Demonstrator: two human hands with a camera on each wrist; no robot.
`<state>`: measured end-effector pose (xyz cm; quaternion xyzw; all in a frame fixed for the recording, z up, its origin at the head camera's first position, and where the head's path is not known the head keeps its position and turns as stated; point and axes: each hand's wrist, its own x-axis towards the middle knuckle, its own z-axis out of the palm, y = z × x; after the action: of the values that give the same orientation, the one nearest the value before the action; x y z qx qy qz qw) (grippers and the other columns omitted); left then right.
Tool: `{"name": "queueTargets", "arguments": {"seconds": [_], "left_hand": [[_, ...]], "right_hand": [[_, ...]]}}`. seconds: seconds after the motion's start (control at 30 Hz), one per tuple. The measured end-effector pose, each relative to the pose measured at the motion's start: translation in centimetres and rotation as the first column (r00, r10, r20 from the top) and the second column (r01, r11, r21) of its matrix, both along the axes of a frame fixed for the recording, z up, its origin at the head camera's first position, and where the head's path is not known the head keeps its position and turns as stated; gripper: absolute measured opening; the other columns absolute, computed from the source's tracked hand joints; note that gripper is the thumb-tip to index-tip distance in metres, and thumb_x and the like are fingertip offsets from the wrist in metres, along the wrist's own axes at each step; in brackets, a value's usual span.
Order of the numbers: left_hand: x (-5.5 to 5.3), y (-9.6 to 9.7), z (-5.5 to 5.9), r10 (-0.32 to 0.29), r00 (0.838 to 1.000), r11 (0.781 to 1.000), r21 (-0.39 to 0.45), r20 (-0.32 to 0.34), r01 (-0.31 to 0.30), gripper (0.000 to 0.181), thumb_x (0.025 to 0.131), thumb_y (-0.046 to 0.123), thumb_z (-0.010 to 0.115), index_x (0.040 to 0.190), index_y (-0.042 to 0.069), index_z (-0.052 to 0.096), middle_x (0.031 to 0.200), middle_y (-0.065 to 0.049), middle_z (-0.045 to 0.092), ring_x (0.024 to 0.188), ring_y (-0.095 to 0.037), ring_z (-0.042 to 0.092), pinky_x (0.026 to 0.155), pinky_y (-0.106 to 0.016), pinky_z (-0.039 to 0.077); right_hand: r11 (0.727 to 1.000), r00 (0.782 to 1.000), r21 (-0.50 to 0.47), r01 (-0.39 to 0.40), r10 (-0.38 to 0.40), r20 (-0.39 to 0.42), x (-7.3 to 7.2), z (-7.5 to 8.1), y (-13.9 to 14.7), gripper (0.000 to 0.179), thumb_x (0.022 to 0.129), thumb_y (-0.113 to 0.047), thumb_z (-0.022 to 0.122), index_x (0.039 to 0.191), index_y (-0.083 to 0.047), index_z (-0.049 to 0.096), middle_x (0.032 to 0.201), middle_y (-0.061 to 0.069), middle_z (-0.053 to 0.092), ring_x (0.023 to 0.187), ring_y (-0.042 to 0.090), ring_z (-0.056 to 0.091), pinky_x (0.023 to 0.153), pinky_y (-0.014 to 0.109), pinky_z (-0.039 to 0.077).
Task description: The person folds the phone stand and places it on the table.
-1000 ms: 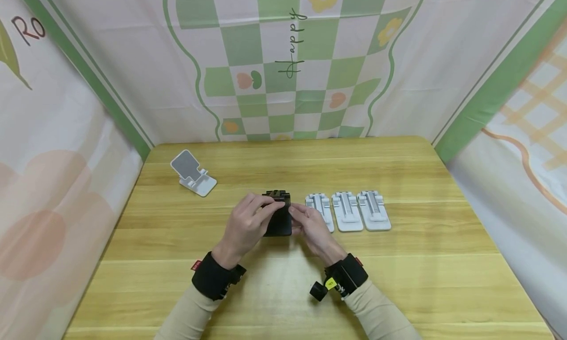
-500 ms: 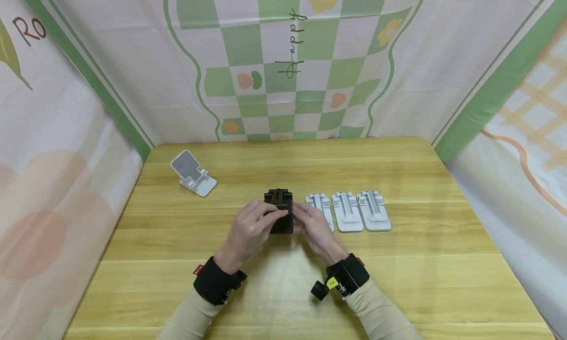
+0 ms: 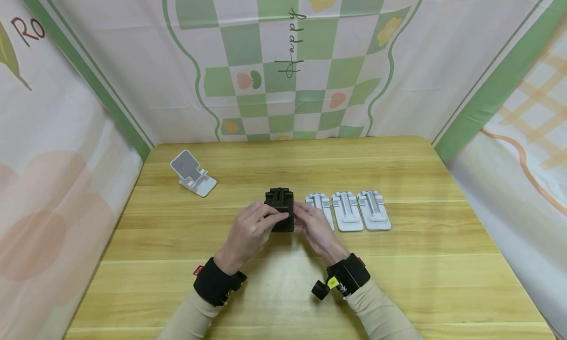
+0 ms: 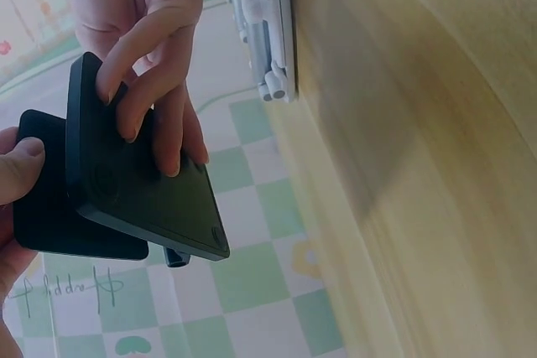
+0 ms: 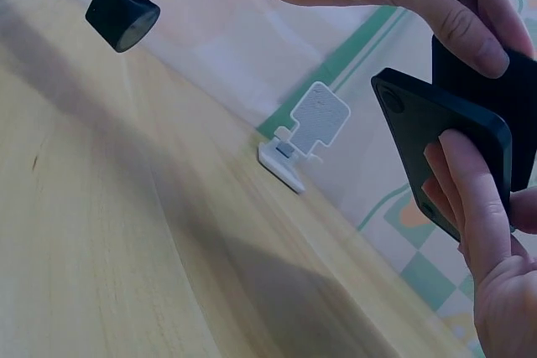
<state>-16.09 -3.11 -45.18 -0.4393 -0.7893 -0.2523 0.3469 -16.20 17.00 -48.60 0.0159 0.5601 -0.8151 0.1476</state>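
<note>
A black folding phone stand (image 3: 280,198) is held above the table in both hands, its two flat plates partly spread. My left hand (image 3: 248,227) pinches one plate; in the left wrist view its thumb (image 4: 23,161) lies on that plate. My right hand (image 3: 315,231) grips the thicker base plate (image 4: 159,207) from the side. Its fingers (image 5: 474,186) rest across the underside in the right wrist view. The hinge end points away from me in the head view. Part of the plates is hidden behind the left fingers.
Just right of the hands, three white folded phone stands lie in a row: one partly covered by the right hand (image 3: 320,202), a middle stand (image 3: 348,212), and a right stand (image 3: 374,212). An unfolded white stand (image 3: 193,175) stands at the back left of the wooden table (image 3: 283,300).
The black stand has shifted slightly away and right, and its hinge end shows more. The left hand's fingertips have moved slightly toward me along the plate. The white stands have not moved.
</note>
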Motion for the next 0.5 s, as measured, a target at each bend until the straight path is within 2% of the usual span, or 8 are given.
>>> {"name": "queueTargets", "arguments": {"seconds": [0.5], "left_hand": [[-0.02,0.33,-0.35,-0.014,0.999,1.0,-0.018,0.041,0.015,0.031,0.077,-0.01,0.083,0.101,0.009,0.083,0.092,-0.002,0.071,0.078,-0.014,0.063,0.075,-0.024,0.059]], "right_hand": [[1.0,1.0,-0.026,0.004,-0.004,0.002,-0.08,0.01,0.29,0.046,0.111,-0.011,0.043,0.148,0.015,0.037,0.14,0.032,0.055,0.095,0.017,0.075,0.084,0.028,0.061]]}}
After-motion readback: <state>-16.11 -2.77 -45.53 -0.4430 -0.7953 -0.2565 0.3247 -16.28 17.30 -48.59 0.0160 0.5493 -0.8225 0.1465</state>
